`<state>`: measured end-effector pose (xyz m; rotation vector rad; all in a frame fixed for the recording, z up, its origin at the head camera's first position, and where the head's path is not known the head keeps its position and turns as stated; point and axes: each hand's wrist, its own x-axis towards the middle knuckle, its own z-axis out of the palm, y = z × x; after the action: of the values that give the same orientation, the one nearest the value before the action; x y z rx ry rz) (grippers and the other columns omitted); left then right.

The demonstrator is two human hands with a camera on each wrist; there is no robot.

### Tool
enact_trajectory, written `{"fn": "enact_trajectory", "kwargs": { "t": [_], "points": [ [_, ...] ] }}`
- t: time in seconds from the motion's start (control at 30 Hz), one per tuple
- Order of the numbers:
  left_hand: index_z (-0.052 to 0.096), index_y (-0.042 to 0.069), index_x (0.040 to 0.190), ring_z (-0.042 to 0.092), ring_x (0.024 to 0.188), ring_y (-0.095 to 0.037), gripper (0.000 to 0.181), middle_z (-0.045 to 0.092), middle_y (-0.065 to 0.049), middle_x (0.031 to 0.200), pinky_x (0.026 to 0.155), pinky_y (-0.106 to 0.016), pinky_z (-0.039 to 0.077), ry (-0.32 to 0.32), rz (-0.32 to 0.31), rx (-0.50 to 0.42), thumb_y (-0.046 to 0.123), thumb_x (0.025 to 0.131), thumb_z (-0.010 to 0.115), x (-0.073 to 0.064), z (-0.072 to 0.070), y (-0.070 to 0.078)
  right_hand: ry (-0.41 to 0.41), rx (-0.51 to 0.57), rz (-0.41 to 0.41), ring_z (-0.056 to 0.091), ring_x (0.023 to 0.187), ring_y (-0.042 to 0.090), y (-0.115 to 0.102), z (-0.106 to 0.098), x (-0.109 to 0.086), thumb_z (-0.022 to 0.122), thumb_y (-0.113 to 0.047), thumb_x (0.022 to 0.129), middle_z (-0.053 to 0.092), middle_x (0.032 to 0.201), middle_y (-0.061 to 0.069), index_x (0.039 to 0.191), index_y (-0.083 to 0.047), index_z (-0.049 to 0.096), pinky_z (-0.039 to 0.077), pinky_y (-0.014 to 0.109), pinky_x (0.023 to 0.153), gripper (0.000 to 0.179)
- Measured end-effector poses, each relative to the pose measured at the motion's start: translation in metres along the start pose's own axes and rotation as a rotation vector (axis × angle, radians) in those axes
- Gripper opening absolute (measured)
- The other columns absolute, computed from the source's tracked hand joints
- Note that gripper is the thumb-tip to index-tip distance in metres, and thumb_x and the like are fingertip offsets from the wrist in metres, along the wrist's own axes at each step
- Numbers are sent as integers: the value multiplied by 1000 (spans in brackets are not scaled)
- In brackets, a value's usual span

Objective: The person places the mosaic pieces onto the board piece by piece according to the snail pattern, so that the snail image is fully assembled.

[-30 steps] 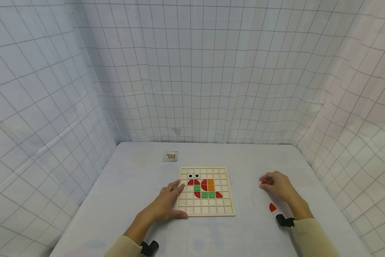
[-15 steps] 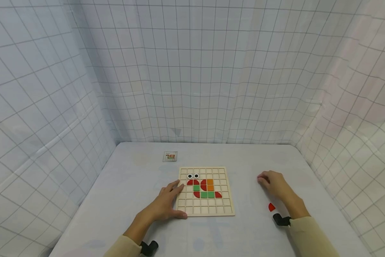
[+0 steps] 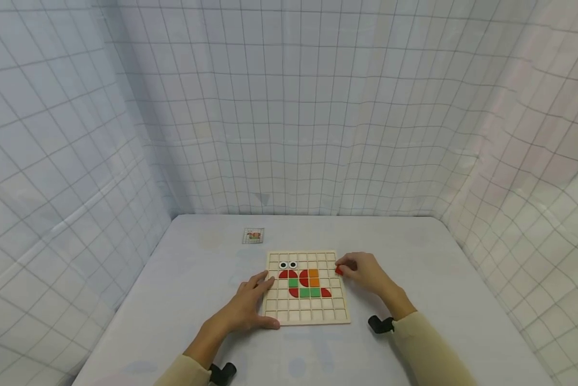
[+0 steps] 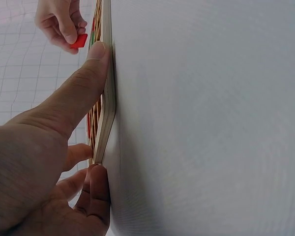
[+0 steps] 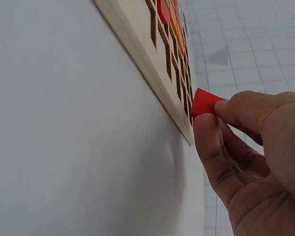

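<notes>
A pale wooden grid board (image 3: 313,316) lies on the table. Set into it are two eye discs (image 3: 293,265), several red curved pieces, green squares (image 3: 304,292) and orange squares. My left hand (image 3: 244,309) rests spread at its near left corner, thumb on the front edge and fingers along the left side. Between thumb and fingertips, my right hand (image 3: 368,274) pinches a red quarter-circle piece (image 5: 204,103). It is held tilted at the board's right edge, as the right wrist view also shows.
A small printed picture card (image 3: 253,236) lies behind the board to the left. White gridded curtains (image 3: 289,134) stand around the back and sides of the table. Each wrist carries a black camera mount (image 3: 380,324).
My right hand has moved left from the right part of the table to the board's edge, carrying the red piece. Another red piece's spot is now behind my right forearm. My left hand stays put.
</notes>
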<state>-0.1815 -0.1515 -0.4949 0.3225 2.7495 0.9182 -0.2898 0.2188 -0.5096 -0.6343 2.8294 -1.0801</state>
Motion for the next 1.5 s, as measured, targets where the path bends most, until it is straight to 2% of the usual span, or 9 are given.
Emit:
{"fn": "enact_trajectory", "kwargs": {
  "t": [0.17, 0.33, 0.47, 0.67, 0.83, 1.0, 1.23, 1.37, 1.5],
  "points": [
    [49, 10, 178, 41, 166, -47, 120, 31, -14, 193, 132, -70, 47, 5, -1, -8, 42, 79, 110, -2, -1, 1, -22, 39, 0, 72, 98, 10, -20, 17, 15, 80, -11, 111, 87, 118, 3, 120, -11, 90, 66, 32, 92, 13],
    [49, 8, 177, 41, 166, -47, 120, 31, -15, 193, 132, -71, 47, 6, 3, -19, 40, 80, 111, -4, -1, 0, -26, 23, 28, 70, 92, 10, -29, 29, 23, 83, -11, 109, 85, 106, 0, 114, -10, 88, 67, 35, 91, 8],
    [49, 8, 177, 41, 166, -49, 119, 31, -16, 193, 131, -72, 47, 4, 11, -23, 40, 80, 110, -4, -1, -1, -15, 24, 64, 70, 90, 10, -32, 34, 24, 87, -13, 106, 84, 101, -2, 108, -9, 89, 67, 36, 91, 5],
    [49, 8, 177, 41, 166, -48, 119, 31, -15, 193, 132, -72, 46, 8, 15, -30, 40, 80, 110, -4, 0, -4, -18, 3, 76, 68, 91, 11, -35, 35, 23, 89, -13, 104, 82, 103, -1, 106, -9, 92, 65, 35, 88, 5],
    [49, 10, 177, 42, 165, -46, 120, 31, -15, 193, 133, -70, 47, 5, 3, -22, 44, 80, 110, -4, 3, -6, -38, -2, 45, 64, 93, 11, -33, 31, 15, 87, -7, 104, 79, 103, 3, 112, -8, 93, 60, 29, 83, 11],
    [49, 10, 177, 42, 166, -47, 120, 31, -15, 193, 133, -70, 47, 10, -3, -28, 42, 80, 110, -7, 3, -6, -45, -43, 14, 62, 89, 11, -23, 13, -4, 86, -10, 106, 79, 100, 0, 116, -8, 93, 56, 27, 79, 12],
    [49, 10, 177, 40, 168, -50, 119, 31, -15, 193, 132, -72, 46, 6, 8, -38, 42, 81, 110, -7, 1, -4, -57, -81, 29, 66, 89, 9, 17, -34, -48, 90, -17, 104, 80, 100, -5, 109, -14, 90, 58, 25, 77, 6],
    [48, 9, 178, 40, 168, -51, 119, 31, -15, 193, 132, -73, 46, 3, 22, -35, 43, 81, 109, -6, 2, -4, -97, -60, 50, 64, 86, 6, 37, -63, -75, 92, -25, 103, 79, 103, -6, 110, -18, 88, 56, 24, 74, 11],
    [48, 8, 177, 39, 168, -53, 119, 31, -16, 193, 131, -74, 46, 6, 31, -32, 42, 81, 109, -5, 0, -3, -175, -10, 75, 66, 84, 5, 52, -84, -95, 95, -30, 100, 78, 99, -6, 109, -17, 87, 56, 24, 72, 18]
  ]
}}
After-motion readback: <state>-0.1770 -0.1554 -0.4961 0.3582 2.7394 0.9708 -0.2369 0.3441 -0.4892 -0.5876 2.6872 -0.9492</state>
